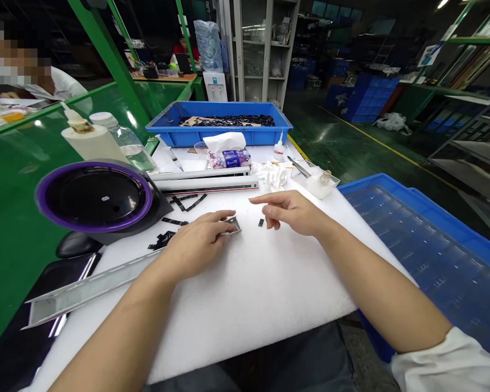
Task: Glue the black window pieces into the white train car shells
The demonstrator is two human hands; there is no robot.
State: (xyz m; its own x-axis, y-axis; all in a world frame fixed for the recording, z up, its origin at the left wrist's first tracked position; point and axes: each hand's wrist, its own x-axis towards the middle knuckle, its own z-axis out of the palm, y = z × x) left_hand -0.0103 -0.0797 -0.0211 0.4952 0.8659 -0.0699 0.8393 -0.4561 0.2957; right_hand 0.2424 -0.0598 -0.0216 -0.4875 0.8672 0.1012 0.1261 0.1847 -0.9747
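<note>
Head view: nearest me, the channel (102,283) lies slantwise over the white table (265,310), its near end jutting out above a black panel (12,354) at my left. My left hand (202,237) is closed about the far end, fingers over one wall, thumb by the other. Channel looks like thin metal: probably light for its length, stiff along it, smooth enough to slide on this surface. I judge it best taken by the outer side walls, minding the edges; gripped only at one end, the long tail could swing. Right hand (296,212) hangs opposite, index stretched out, thumb apart from it, other fingers curled; nothing seen in its grasp. Just beside those fingertips, flat on the table, a black chip (261,222). Tiny, surely almost weightless, perhaps brittle; a fingertip pinch on its edges should suit. Left of it, a pile of black strips (162,240), some lying loose; beside them a purple-rimmed fan (93,196). Beyond, pale rails (212,185), then a tissue pack (231,158). Farther back, a blue bin (218,134) holding many dark pieces, too small to tell apart.
</note>
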